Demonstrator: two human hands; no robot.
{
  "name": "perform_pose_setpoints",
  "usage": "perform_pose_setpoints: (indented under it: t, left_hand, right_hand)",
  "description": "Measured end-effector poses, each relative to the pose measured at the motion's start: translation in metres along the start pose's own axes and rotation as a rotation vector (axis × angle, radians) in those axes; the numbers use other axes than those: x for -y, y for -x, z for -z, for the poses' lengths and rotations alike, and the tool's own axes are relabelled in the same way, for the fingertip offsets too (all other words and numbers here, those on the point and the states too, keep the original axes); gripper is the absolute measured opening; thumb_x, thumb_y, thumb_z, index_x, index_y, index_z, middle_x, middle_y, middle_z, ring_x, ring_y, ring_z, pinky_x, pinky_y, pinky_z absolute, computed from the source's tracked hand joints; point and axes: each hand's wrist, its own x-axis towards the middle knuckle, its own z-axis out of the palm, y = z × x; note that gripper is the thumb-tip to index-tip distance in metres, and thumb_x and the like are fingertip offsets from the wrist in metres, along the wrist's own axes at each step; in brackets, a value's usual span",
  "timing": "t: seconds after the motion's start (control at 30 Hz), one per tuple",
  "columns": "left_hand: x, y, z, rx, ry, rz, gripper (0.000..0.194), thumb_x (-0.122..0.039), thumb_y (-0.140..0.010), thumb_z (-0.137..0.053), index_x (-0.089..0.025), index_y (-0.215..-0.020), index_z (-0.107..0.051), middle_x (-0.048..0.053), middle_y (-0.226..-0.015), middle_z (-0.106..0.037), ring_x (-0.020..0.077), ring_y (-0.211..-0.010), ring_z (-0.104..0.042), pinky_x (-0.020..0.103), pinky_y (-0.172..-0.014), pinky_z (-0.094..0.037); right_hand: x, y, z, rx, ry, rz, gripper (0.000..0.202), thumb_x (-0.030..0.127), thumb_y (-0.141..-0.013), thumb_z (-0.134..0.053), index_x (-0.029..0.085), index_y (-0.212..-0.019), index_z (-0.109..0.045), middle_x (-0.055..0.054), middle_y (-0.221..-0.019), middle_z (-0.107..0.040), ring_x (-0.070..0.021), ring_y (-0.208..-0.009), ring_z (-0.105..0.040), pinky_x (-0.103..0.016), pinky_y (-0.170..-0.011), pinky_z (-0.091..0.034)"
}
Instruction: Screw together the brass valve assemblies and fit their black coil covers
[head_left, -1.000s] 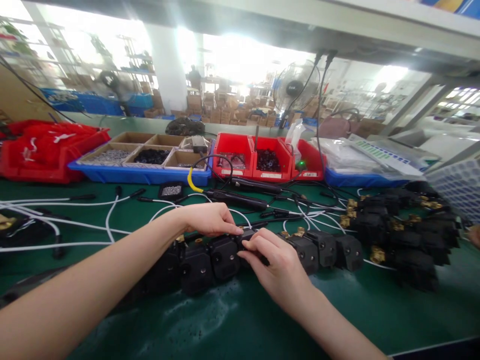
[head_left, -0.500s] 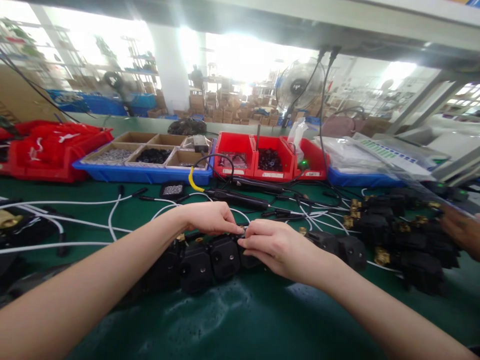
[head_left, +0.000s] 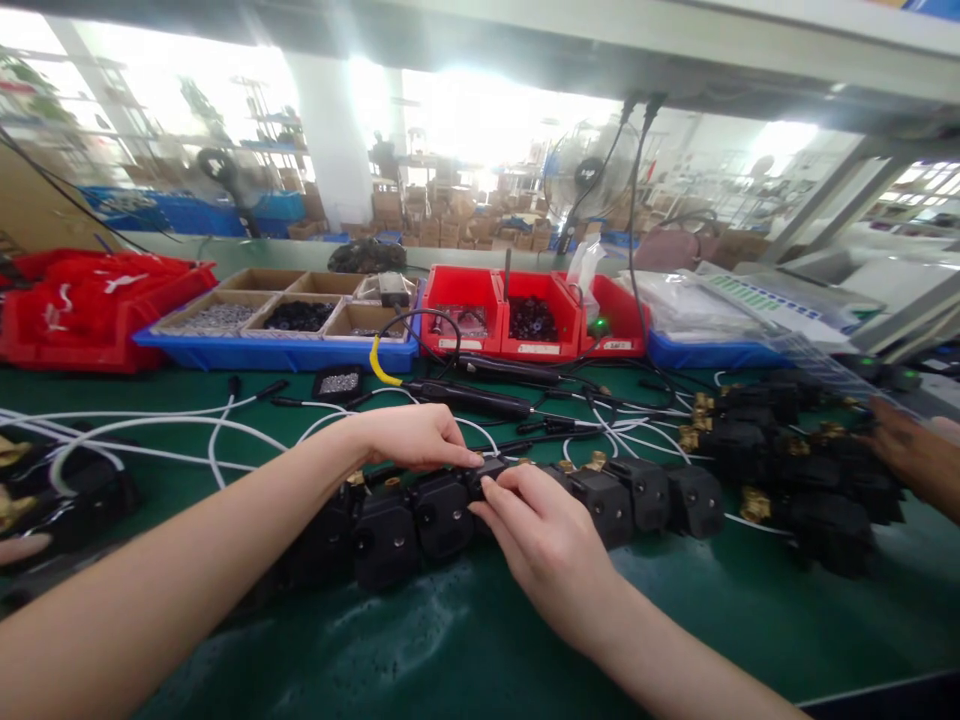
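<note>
A row of black box-shaped housings with small silver screws on their front faces and brass fittings behind lies across the green bench. My left hand is closed, its fingertips at the top edge of one black housing mid-row. My right hand has thumb and fingers pinched against that housing's front. Whatever sits between the fingertips of either hand is too small or hidden to name. Right of my hands, more black housings continue the row.
Behind lie black electric screwdrivers, white cables and a small tray of screws. Red bins and a blue tray stand farther back. Another person's hand is beside piled brass-fitted housings; another person's finger shows at left.
My right hand has turned and dropped slightly, with its fingertips now lower on the housing's front. More of the row shows behind it. My left hand stays nearly in place.
</note>
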Motion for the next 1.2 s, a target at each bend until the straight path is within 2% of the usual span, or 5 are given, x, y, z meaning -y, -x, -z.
perform_pose_setpoints:
  t: [0.13,0.43,0.83,1.03,1.2]
  left_hand:
    - [0.001,-0.001,0.000,0.018,0.010,-0.005,0.058,-0.071,-0.079,-0.056,-0.019,-0.056,-0.048,-0.003,-0.045,-0.037,0.0095,-0.042,-0.029,0.025,-0.042,-0.020]
    - [0.003,-0.002,-0.001,0.014,0.017,-0.013,0.057,-0.072,-0.076,-0.058,-0.019,-0.057,-0.048,-0.004,-0.045,-0.037,0.0093,-0.042,-0.029,0.025,-0.042,-0.022]
    - [0.002,0.001,0.000,0.030,0.046,-0.001,0.058,-0.073,-0.075,-0.060,-0.018,-0.057,-0.049,-0.004,-0.045,-0.037,0.0089,-0.041,-0.029,0.025,-0.043,-0.020]
    - [0.001,0.001,0.000,0.040,0.056,-0.009,0.059,-0.072,-0.076,-0.060,-0.018,-0.056,-0.049,-0.005,-0.046,-0.035,0.0084,-0.043,-0.028,0.026,-0.044,-0.019]
    - [-0.002,0.003,0.000,0.030,0.045,0.003,0.056,-0.070,-0.074,-0.062,-0.018,-0.057,-0.052,-0.005,-0.045,-0.036,0.0086,-0.042,-0.029,0.026,-0.043,-0.019]
  right_hand:
    - [0.002,0.001,-0.002,-0.027,-0.103,-0.050,0.015,0.011,-0.095,-0.053,0.010,-0.102,-0.066,-0.007,-0.090,-0.058,-0.0135,-0.081,-0.056,-0.024,-0.072,-0.051]
    - [-0.003,-0.006,0.002,0.034,-0.206,0.001,0.019,0.012,-0.096,-0.051,0.012,-0.092,-0.070,-0.007,-0.091,-0.058,-0.0119,-0.080,-0.057,-0.022,-0.071,-0.052]
    - [0.000,0.000,-0.003,-0.109,-0.317,-0.111,0.017,0.009,-0.090,-0.058,0.015,-0.102,-0.070,-0.005,-0.088,-0.058,-0.0103,-0.080,-0.058,-0.020,-0.070,-0.053]
    - [0.000,-0.003,0.002,-0.050,-0.335,-0.161,0.013,0.004,-0.085,-0.062,0.014,-0.090,-0.070,-0.002,-0.085,-0.057,-0.0093,-0.078,-0.058,-0.018,-0.068,-0.049]
    - [-0.009,-0.014,0.012,0.094,-0.331,-0.125,0.015,0.004,-0.082,-0.069,0.017,-0.089,-0.074,-0.001,-0.085,-0.060,-0.0078,-0.076,-0.059,-0.017,-0.068,-0.049]
